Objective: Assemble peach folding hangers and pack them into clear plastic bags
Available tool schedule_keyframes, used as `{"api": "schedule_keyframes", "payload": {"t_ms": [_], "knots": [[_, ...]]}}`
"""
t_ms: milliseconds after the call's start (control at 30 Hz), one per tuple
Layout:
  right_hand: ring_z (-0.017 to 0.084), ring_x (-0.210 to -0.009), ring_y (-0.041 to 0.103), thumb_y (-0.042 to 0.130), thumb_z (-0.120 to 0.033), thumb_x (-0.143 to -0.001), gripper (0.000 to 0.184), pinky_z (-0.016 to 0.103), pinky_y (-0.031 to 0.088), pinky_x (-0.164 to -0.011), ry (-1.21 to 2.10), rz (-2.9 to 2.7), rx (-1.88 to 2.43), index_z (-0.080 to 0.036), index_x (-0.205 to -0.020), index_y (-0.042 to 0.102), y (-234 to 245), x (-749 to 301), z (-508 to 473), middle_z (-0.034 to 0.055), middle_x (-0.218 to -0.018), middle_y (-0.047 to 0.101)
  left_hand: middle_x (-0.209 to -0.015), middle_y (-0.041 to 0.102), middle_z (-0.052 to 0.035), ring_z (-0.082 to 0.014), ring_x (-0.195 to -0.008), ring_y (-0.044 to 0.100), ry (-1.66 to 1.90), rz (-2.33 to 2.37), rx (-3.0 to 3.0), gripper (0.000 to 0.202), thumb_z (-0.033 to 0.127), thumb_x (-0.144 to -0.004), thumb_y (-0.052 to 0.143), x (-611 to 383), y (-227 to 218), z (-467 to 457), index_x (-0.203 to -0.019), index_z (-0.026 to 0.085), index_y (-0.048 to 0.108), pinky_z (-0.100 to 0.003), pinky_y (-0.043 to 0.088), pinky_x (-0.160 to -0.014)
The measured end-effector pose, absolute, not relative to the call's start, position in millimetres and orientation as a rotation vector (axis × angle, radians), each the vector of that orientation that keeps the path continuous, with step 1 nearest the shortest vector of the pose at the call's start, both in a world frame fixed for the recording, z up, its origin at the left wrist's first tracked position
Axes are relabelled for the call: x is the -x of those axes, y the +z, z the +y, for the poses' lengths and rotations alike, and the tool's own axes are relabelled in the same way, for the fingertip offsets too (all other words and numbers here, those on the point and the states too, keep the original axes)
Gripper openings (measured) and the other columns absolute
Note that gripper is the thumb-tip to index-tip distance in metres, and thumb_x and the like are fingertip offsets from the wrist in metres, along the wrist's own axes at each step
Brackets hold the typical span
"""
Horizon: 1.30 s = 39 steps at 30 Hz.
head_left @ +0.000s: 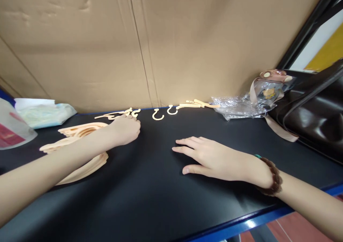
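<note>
My left hand (124, 130) is at the back left of the black table, its fingers curled down beside a small group of cream plastic hooks (136, 112). What those fingers hold, if anything, is hidden under the hand. Below my left forearm lies a stack of peach plastic hanger parts (80, 129), partly covered by the arm. Two separate hooks, a nearer hook (158, 115) and another hook (172, 110), lie to the right of that hand. My right hand (207, 156) rests open over the tabletop, fingers spread and holding nothing.
Thin peach strips (191, 105) lie along the cardboard wall (187, 49). At the right are crumpled clear plastic (233, 108), a clear bottle with a strap (270, 90) and a dark shiny bag (318, 110). A soft packet (48, 113) and a whitish container (14, 127) stand left.
</note>
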State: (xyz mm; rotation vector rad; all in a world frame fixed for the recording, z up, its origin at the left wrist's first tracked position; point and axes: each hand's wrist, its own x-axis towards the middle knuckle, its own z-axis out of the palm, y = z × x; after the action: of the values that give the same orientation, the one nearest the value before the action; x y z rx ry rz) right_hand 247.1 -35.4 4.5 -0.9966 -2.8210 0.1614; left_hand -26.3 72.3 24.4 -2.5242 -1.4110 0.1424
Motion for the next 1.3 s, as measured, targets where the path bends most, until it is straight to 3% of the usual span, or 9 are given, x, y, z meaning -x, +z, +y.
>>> {"api": "schedule_keyframes", "payload": {"t_ms": [133, 233, 333, 433, 600, 800, 1067, 1167, 1300], "knots": [[0.027, -0.125, 0.047, 0.041, -0.051, -0.095, 0.056, 0.042, 0.040, -0.103, 0.139, -2.817, 0.964, -0.017, -0.140, 0.044, 5, -247, -33, 0.0120, -0.142, 0.046, -0.095, 0.068, -0.0229, -0.0347, -0.089, 0.065, 0.322, -1.367, 2.452, 0.034, 0.014, -0.086, 0.038, 0, 23, 45, -0.098, 0.002, 0.067, -0.044, 0.047, -0.081], [0.024, -0.115, 0.055, 0.042, -0.048, -0.096, 0.049, 0.040, 0.043, -0.098, 0.137, -2.758, 0.923, -0.019, -0.135, 0.048, 5, -252, -20, 0.0093, -0.129, 0.058, -0.106, 0.065, -0.0203, -0.0310, -0.091, 0.065, 0.356, -1.382, 2.412, 0.036, 0.015, -0.089, 0.036, -21, 22, 15, -0.112, 0.004, 0.062, -0.040, 0.051, -0.076], [0.022, -0.103, 0.060, 0.046, -0.039, -0.096, 0.037, 0.038, 0.046, -0.093, 0.051, -2.608, 1.023, -0.018, -0.124, 0.057, 1, -264, 4, 0.0071, -0.113, 0.066, -0.105, 0.065, -0.0178, -0.0294, -0.093, 0.065, 0.304, -1.338, 2.457, 0.036, 0.012, -0.088, 0.039, -37, 17, -14, -0.116, 0.006, 0.060, -0.036, 0.054, -0.067], [0.024, -0.108, 0.057, 0.049, -0.036, -0.095, 0.034, 0.039, 0.045, -0.095, -0.109, -2.468, 1.198, -0.016, -0.120, 0.058, -7, -280, 29, 0.0090, -0.116, 0.063, -0.104, 0.065, -0.0155, -0.0273, -0.091, 0.065, 0.155, -1.189, 2.570, 0.036, 0.010, -0.086, 0.039, -43, 9, -34, -0.115, 0.009, 0.061, -0.035, 0.056, -0.064], [0.026, -0.115, 0.054, 0.047, -0.031, -0.095, 0.040, 0.036, 0.042, -0.097, -0.390, -2.346, 1.664, -0.008, -0.126, 0.052, -14, -299, 61, 0.0157, -0.123, 0.058, -0.110, 0.064, -0.0110, -0.0224, -0.095, 0.063, -0.168, -0.904, 2.721, 0.047, 0.000, -0.081, 0.037, -34, -3, -37, -0.121, 0.012, 0.057, -0.033, 0.056, -0.074], [0.030, -0.109, 0.056, 0.038, -0.011, -0.091, 0.039, 0.037, 0.039, -0.089, -0.501, -2.272, 1.866, -0.003, -0.128, 0.048, -11, -312, 102, 0.0226, -0.115, 0.061, -0.126, 0.060, -0.0123, -0.0268, -0.114, 0.056, -0.170, -0.839, 2.768, 0.060, -0.005, -0.074, 0.034, -20, -10, -17, -0.127, 0.012, 0.055, -0.040, 0.053, -0.086], [0.027, -0.097, 0.062, 0.044, -0.005, -0.084, 0.032, 0.035, 0.037, -0.083, -0.479, -2.201, 1.910, -0.008, -0.113, 0.057, -5, -308, 114, 0.0207, -0.102, 0.067, -0.132, 0.057, -0.0065, -0.0207, -0.119, 0.053, -0.401, -0.899, 3.009, 0.060, 0.001, -0.073, 0.039, -17, -12, -21, -0.130, 0.016, 0.048, -0.036, 0.045, -0.101], [0.028, -0.095, 0.063, 0.043, -0.007, -0.085, 0.032, 0.036, 0.041, -0.080, -0.403, -2.152, 1.847, -0.010, -0.114, 0.056, 3, -304, 103, 0.0194, -0.105, 0.067, -0.143, 0.047, -0.0037, -0.0169, -0.121, 0.052, -0.428, -0.899, 3.124, 0.067, 0.001, -0.074, 0.039, -19, -12, -25, -0.137, 0.021, 0.038, -0.033, 0.045, -0.101], [0.020, -0.089, 0.066, 0.047, -0.018, -0.090, 0.029, 0.029, 0.048, -0.074, -0.172, -2.099, 1.688, -0.016, -0.118, 0.052, 14, -290, 78, 0.0096, -0.104, 0.068, -0.154, 0.030, -0.0037, -0.0179, -0.134, 0.040, -0.473, -0.988, 3.165, 0.059, 0.015, -0.091, 0.037, -21, -13, -28, -0.147, 0.024, 0.020, -0.037, 0.039, -0.108]]}}
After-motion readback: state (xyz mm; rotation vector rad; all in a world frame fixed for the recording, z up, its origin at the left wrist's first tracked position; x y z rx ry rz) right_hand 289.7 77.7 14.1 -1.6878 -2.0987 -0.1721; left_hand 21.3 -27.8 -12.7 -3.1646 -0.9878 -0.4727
